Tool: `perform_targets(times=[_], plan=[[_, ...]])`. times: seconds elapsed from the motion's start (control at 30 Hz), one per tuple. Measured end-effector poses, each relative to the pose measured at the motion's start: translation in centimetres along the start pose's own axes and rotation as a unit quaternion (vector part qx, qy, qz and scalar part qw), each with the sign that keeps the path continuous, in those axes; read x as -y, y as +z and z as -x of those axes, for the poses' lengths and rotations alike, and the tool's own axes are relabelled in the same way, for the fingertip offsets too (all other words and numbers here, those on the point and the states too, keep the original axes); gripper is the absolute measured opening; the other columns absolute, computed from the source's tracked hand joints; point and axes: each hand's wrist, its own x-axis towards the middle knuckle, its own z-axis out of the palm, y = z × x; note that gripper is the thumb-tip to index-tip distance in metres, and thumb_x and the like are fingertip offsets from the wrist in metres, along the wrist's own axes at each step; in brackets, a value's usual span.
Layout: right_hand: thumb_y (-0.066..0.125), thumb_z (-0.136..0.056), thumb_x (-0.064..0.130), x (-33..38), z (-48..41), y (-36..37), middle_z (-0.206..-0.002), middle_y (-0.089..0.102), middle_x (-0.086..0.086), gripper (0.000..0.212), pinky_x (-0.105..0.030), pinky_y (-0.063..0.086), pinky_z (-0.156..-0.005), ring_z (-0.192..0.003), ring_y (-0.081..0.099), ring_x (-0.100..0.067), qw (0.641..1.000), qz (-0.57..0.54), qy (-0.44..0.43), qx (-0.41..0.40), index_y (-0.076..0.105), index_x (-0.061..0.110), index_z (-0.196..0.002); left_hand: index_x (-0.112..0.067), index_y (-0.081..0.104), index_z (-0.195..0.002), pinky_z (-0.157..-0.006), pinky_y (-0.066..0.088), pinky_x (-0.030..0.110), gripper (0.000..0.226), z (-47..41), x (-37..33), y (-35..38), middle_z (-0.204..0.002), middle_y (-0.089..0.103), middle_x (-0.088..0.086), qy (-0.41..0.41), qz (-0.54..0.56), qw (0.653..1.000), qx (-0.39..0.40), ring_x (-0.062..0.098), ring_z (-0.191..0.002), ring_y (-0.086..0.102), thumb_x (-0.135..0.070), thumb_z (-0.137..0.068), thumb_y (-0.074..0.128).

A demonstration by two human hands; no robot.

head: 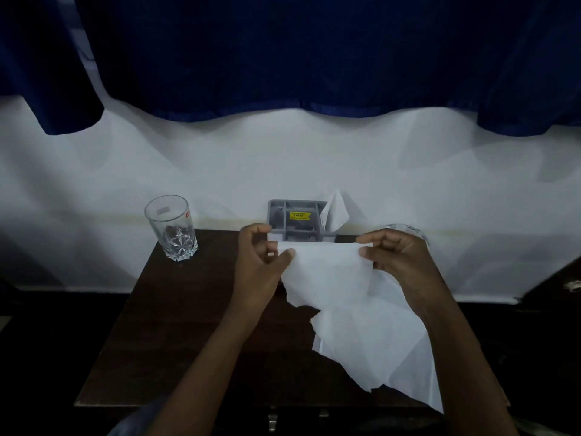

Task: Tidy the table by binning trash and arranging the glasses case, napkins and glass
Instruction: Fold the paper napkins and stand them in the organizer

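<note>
Both my hands hold a white napkin (333, 275) up above the dark wooden table (176, 325). My left hand (261, 262) pinches its upper left corner and my right hand (396, 256) pinches its upper right corner. More white napkins (377, 350) lie spread on the table beneath it, towards the right front edge. Behind my hands stands a grey plastic holder (295, 220) with a yellow price sticker; a folded napkin (336, 210) sticks up from its right side. An empty clear glass (171, 228) stands upright at the table's far left corner.
A second clear glass rim (405, 229) peeks out behind my right hand. A white cloth (283, 158) and a dark blue curtain (283, 51) hang behind the table. The floor around the table is dark.
</note>
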Motion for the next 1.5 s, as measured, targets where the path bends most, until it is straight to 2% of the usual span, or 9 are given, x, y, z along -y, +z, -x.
perform_targets(times=[0.37,0.5,0.63,0.8,0.97,1.07,1.2,1.3,1.5], plan=[[0.062,-0.077,-0.011,-0.1,-0.1,0.3,-0.074,0.064,-0.002,0.017,-0.010,0.048,-0.053,-0.059,0.060,-0.001,0.998,0.054,-0.023,-0.009,0.062,0.006,-0.072,-0.041,0.058,-0.072,-0.063,0.046,0.009,0.037,0.1,0.0,-0.7,-0.085,0.055,-0.015,0.141,-0.174,0.975,0.014,0.007,-0.074,0.057,-0.006,-0.079,0.068],[0.062,-0.075,-0.011,0.0,0.0,0.5,-0.097,0.060,-0.002,0.016,-0.003,0.043,-0.062,-0.084,0.056,-0.007,0.995,0.090,-0.045,-0.005,0.060,0.004,-0.070,-0.032,0.059,-0.068,-0.070,0.053,0.028,0.034,0.3,-0.5,-0.4,-0.088,0.055,-0.017,0.125,-0.124,0.984,0.032,0.015,-0.090,0.059,-0.002,-0.081,0.063],[0.057,-0.074,-0.017,0.4,0.2,0.7,-0.103,0.065,-0.006,0.024,-0.018,0.048,-0.075,-0.098,0.060,-0.020,0.993,0.096,-0.047,0.049,0.058,0.006,-0.068,-0.017,0.059,-0.075,-0.076,0.047,0.028,0.015,0.6,-0.6,-0.1,-0.094,0.067,0.000,0.079,-0.073,0.989,0.105,0.016,-0.094,0.062,-0.005,-0.084,0.059],[0.065,-0.071,-0.008,0.9,0.7,1.7,-0.100,0.071,-0.012,0.027,-0.028,0.051,-0.081,-0.094,0.067,-0.021,0.974,0.135,-0.015,0.180,0.066,0.003,-0.096,-0.012,0.059,-0.082,-0.068,0.042,0.017,0.005,1.0,-0.4,0.1,-0.078,0.061,-0.007,0.080,-0.093,0.981,0.153,0.005,-0.077,0.058,-0.009,-0.086,0.057],[0.063,-0.079,-0.004,0.8,0.9,2.8,-0.078,0.071,-0.005,0.024,-0.025,0.049,-0.068,-0.071,0.065,-0.014,0.966,0.172,-0.002,0.191,0.068,0.018,-0.073,-0.023,0.060,-0.086,-0.069,0.045,0.016,0.009,0.9,-0.4,-0.1,-0.087,0.066,-0.002,0.089,-0.100,0.979,0.153,0.011,-0.084,0.061,-0.015,-0.090,0.057],[0.062,-0.080,-0.004,1.4,1.1,2.4,-0.070,0.069,-0.004,0.020,-0.022,0.048,-0.063,-0.065,0.062,-0.012,0.983,0.076,0.005,0.165,0.067,0.013,-0.069,-0.026,0.061,-0.086,-0.071,0.043,0.012,0.014,0.6,-0.8,-0.5,-0.089,0.063,-0.009,0.080,-0.107,0.983,0.122,0.001,-0.084,0.058,-0.023,-0.094,0.050],[0.057,-0.082,-0.001,1.6,0.6,1.9,-0.076,0.070,-0.002,0.016,-0.024,0.053,-0.064,-0.069,0.065,-0.014,0.987,-0.140,0.034,0.071,0.064,0.011,-0.073,-0.018,0.066,-0.081,-0.057,0.045,0.021,0.037,-0.1,-2.0,-1.1,-0.078,0.066,-0.001,-0.100,0.027,0.994,0.033,0.008,-0.067,0.059,-0.036,-0.096,0.037],[0.058,-0.084,0.004,0.5,-0.3,2.2,-0.081,0.070,-0.002,0.016,-0.032,0.051,-0.072,-0.077,0.063,-0.018,0.986,-0.145,0.067,-0.039,0.065,0.015,-0.073,-0.017,0.065,-0.089,-0.063,0.046,0.028,0.052,-0.5,-2.2,-1.8,-0.075,0.071,0.001,-0.265,0.226,0.933,0.091,0.013,-0.063,0.063,-0.057,-0.091,0.031],[0.059,-0.082,0.008,-1.3,-0.9,2.9,-0.086,0.065,-0.007,0.015,-0.035,0.045,-0.074,-0.083,0.059,-0.025,0.982,-0.131,0.123,-0.064,0.064,0.016,-0.070,-0.017,0.063,-0.113,-0.071,0.058,0.030,0.028,-0.2,-1.4,-1.1,-0.106,0.072,0.003,-0.236,0.179,0.944,0.143,0.016,-0.091,0.069,-0.027,-0.088,0.056]])
